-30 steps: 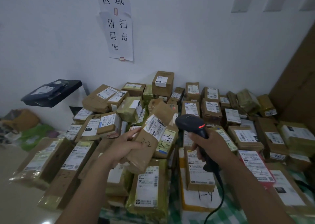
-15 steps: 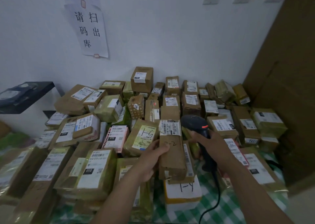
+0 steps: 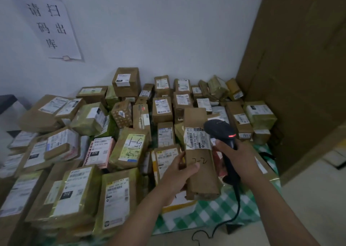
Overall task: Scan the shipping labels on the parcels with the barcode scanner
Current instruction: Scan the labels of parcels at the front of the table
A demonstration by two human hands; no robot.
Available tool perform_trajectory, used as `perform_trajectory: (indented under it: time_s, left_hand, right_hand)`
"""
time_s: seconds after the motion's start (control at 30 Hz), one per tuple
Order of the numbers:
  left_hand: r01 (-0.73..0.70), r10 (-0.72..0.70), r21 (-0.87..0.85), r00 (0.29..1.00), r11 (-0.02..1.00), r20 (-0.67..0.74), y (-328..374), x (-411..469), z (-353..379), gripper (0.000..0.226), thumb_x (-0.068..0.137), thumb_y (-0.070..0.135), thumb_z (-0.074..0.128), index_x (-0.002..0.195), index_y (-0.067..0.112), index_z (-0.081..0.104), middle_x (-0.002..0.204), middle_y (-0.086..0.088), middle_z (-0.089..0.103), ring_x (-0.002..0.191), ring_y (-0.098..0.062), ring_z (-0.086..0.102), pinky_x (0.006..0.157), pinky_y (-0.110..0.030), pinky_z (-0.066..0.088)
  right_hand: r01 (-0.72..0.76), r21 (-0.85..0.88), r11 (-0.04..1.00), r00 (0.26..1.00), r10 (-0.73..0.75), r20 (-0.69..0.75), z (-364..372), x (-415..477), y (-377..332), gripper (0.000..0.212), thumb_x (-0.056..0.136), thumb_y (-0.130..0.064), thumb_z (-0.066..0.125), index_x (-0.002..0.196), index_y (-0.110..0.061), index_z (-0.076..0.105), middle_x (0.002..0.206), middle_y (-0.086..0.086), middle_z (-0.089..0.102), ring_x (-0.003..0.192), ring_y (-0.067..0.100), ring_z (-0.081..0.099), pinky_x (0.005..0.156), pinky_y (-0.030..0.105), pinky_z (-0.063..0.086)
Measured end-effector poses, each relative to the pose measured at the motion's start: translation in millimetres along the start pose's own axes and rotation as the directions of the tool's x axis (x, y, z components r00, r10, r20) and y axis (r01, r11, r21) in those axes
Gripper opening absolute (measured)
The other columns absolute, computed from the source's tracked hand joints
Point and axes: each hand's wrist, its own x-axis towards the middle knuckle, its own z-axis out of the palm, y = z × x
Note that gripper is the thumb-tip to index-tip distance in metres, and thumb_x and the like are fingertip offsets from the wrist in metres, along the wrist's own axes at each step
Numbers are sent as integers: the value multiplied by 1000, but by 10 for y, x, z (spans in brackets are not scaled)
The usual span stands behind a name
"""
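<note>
Held long brown parcel (image 3: pixel 203 174) in left grip (image 3: pixel 177 174), fingers curled round its left side, above front edge of surface (image 3: pixel 211 215). Clutched barcode scanner (image 3: pixel 219 129) in right grip (image 3: pixel 238 157), wrapped tight round handle, head just beside parcel's shipping label (image 3: pixel 197 139). Saw other parcels (image 3: pixel 80 189) packed to back and left edges. Found bare room only at front right corner, near cardboard sheet (image 3: pixel 299 77).

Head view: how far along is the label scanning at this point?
Done: nothing visible marks any parcel as scanned. In hand: the left hand holds the brown parcel, the right hand holds the scanner, red light lit, beside its label. Left: the pile of labelled parcels.
</note>
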Motion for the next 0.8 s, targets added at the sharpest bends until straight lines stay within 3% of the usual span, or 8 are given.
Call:
perform_trajectory:
  time_s: [0.07, 0.13, 0.2, 0.33, 0.47, 0.57, 0.7, 0.8]
  left_hand:
    - [18, -18, 30, 1000, 999, 8, -98, -25, 110, 62, 89, 40, 69, 142, 39, 36, 119, 2, 62, 103, -18, 66, 87, -39, 59]
    - [10, -9, 57, 1000, 998, -11, -205, -75, 224, 61, 88, 42, 69, 139, 43, 35, 117, 4, 62, 103, -17, 66, 90, -40, 58]
    - [-15, 18, 58, 998, 998, -56, -311, -135, 355, 58, 87, 41, 71, 134, 45, 36, 114, 6, 63, 101, -15, 67, 91, -40, 57]
    - [-38, 33, -22, 979, 999, -201, -527, -224, 658, 62, 87, 40, 72, 139, 43, 39, 109, 5, 67, 94, -16, 72, 89, -41, 59]
    - [-8, 1, -22, 947, 1000, -321, -766, -343, 970, 63, 89, 37, 70, 144, 42, 38, 106, 5, 70, 88, -15, 73, 75, -31, 60]
    - [40, -52, -39, 929, 998, -367, -986, -340, 1138, 61, 89, 35, 70, 144, 36, 42, 105, 6, 70, 89, -16, 73, 81, -35, 60]
    - [68, -137, -178, 902, 982, -409, -1218, -206, 1249, 47, 93, 29, 66, 137, 32, 48, 101, 2, 71, 85, -17, 72, 68, -30, 58]
    - [65, -128, -153, 886, 986, -446, -1332, -9, 1277, 34, 96, 27, 63, 126, 35, 49, 101, 1, 69, 86, -18, 70, 75, -35, 59]
  right_hand:
    - [-49, 72, 996, 999, 50, -3, -119, -18, 120, 27, 89, -34, 70, 95, -7, 68, 70, 19, 70, 54, 30, 62, 54, 40, 54]
    - [-74, 111, 991, 997, 71, 31, -229, -43, 210, 29, 90, -30, 69, 97, -2, 67, 76, 26, 70, 46, 28, 59, 48, 35, 52]
    - [-79, 116, 990, 995, 72, 65, -322, -70, 257, 29, 91, -29, 68, 99, -1, 65, 81, 24, 72, 43, 22, 58, 47, 32, 51]
    - [-33, 39, 999, 983, 26, 180, -579, -116, 273, 22, 93, -27, 66, 86, -6, 63, 50, -1, 65, 34, 10, 53, 37, 20, 45]
    - [-4, -38, 999, 965, 14, 263, -891, -183, 397, 27, 92, -32, 68, 82, -8, 62, 50, 5, 61, 39, 18, 56, 41, 27, 48]
    - [-16, -71, 997, 950, 37, 309, -1071, -198, 559, 28, 91, -30, 69, 81, -7, 59, 46, 6, 58, 36, 18, 54, 39, 26, 45]
    - [16, -141, 990, 933, 36, 359, -1217, -190, 806, 22, 89, -28, 70, 87, -7, 64, 50, 11, 62, 41, 21, 56, 43, 28, 47]
    - [34, -169, 985, 931, 30, 363, -1304, -156, 959, 21, 88, -27, 72, 87, -7, 65, 54, 15, 64, 42, 24, 57, 42, 27, 47]
